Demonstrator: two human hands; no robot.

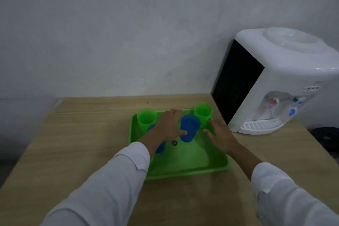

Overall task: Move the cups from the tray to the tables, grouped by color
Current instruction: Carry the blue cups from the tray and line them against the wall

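Observation:
A green tray lies on the wooden table. In its middle stands a blue cup, and my left hand grips it from the left, thumb on its front. A second blue cup shows only partly under my left wrist. One green cup stands at the tray's far left corner, another green cup at its far right corner. My right hand rests flat over the tray's right rim, fingers straight, holding nothing.
A white water dispenser stands on the table's right side, close to the tray's far right corner. A pale wall runs behind the table. Bare tabletop lies left of the tray and in front of it.

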